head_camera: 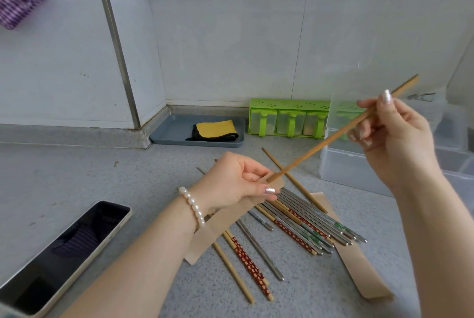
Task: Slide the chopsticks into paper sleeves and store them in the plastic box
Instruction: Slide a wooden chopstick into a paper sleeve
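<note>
While left hand (238,181) grips the paper sleeve (205,238), right hand (392,135) pinches a chopstick (333,139) slanting tip-down into it

We observe bright, even, diffuse lighting with only faint shadows, a soft reflection on the phone screen (64,256), slight motion blur on the right hand (395,135), and wide-angle bending of lines toward the frame edges.

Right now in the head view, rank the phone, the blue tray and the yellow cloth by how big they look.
1. Phone, though it lies nearest the camera, so this is unsure.
2. Blue tray.
3. Yellow cloth, lying in the tray.
</note>
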The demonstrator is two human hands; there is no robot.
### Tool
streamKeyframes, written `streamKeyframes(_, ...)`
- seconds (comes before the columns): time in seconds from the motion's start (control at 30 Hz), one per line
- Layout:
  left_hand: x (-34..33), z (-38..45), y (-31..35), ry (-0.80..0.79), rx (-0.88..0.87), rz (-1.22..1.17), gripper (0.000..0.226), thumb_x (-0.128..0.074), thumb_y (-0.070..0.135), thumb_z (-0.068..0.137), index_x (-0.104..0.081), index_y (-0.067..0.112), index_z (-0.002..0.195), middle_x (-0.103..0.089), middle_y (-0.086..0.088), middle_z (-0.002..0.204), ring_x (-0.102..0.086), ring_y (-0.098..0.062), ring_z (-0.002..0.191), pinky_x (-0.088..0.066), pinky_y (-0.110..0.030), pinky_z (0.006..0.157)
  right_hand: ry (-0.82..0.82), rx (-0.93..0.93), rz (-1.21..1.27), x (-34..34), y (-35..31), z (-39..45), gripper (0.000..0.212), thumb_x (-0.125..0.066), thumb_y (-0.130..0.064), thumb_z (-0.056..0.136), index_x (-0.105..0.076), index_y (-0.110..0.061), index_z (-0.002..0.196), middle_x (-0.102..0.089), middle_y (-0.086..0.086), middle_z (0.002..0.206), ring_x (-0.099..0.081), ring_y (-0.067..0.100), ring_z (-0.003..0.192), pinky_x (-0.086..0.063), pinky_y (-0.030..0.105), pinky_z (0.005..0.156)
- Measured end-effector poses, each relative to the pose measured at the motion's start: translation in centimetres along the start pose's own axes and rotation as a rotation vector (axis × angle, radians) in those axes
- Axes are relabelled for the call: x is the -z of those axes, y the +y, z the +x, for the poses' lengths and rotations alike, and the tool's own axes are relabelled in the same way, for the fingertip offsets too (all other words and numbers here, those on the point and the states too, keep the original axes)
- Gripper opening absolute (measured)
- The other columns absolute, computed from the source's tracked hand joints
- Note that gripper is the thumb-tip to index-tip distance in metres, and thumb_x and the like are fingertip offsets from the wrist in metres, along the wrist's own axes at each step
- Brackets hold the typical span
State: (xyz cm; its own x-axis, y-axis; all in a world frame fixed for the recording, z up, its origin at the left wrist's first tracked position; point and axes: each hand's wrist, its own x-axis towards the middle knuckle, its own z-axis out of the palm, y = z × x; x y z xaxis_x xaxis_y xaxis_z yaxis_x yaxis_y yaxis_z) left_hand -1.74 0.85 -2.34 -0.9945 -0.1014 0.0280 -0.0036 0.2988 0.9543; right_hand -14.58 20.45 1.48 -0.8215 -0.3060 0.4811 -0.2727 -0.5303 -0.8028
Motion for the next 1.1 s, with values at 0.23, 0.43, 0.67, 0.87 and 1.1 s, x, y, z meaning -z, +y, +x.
streamKeyframes(0.23,-0.3,0.0,0.2,-0.069,0.033,-0.217,0.021,-0.064,-0.004,0.078,-0.067,0.001,0.097,-0.072,-0.017,0.092,-0.071,-0.024,0.083,-0.058,-0.029,0.074,-0.083,-0.207,-0.091,-1.2,1.6,0.2,0.029,-0.050,-0.029,0.084,-0.072,-0.012,0.075,-0.046,-0.001,0.052,-0.039,0.012,0.052,-0.036,0.026,0.057)
streamKeyframes(0.43,-0.6,0.0,0.0,-0.064,0.056,-0.317,0.020,-0.064,-0.003,0.078,-0.067,0.000,0.097,-0.071,-0.019,0.093,-0.071,-0.024,0.080,-0.059,-0.031,0.071,-0.074,-0.343,-0.170,-2.9,3.2,-0.6,0.023,-0.059,-0.025,0.081,-0.067,-0.004,0.077,-0.043,-0.001,0.052,-0.037,0.010,0.049,-0.035,0.026,0.057)
streamKeyframes(0.67,-0.3,0.1,0.1,-0.018,0.072,-0.369,0.027,-0.064,-0.002,0.076,-0.064,-0.003,0.102,-0.071,-0.020,0.092,-0.071,-0.025,0.080,-0.059,-0.031,0.070,-0.117,-0.364,-0.256,-4.9,4.6,-1.2,0.027,-0.068,-0.033,0.070,-0.069,-0.007,0.066,-0.042,0.006,0.055,-0.033,0.014,0.049,-0.033,0.028,0.054)
streamKeyframes(0.87,1.7,0.4,0.2,0.216,0.031,-0.462,0.017,-0.062,-0.003,0.078,-0.063,0.000,0.094,-0.072,-0.015,0.085,-0.071,-0.024,0.081,-0.059,-0.031,0.072,-0.197,-0.411,-0.485,-3.8,4.1,-1.3,0.044,-0.061,-0.045,0.076,-0.067,-0.005,0.092,-0.064,0.003,0.065,-0.054,0.012,0.053,-0.047,0.022,0.054)
streamKeyframes(1.1,2.2,0.9,-0.8,0.252,0.085,-0.503,0.018,-0.059,-0.004,0.082,-0.059,0.001,0.099,-0.072,-0.015,0.085,-0.071,-0.024,0.080,-0.059,-0.032,0.070,-0.712,-0.538,-1.398,-3.1,6.6,-2.8,0.022,-0.077,-0.033,0.074,-0.060,-0.020,0.068,-0.062,-0.002,0.069,-0.057,0.011,0.063,-0.051,0.024,0.065)
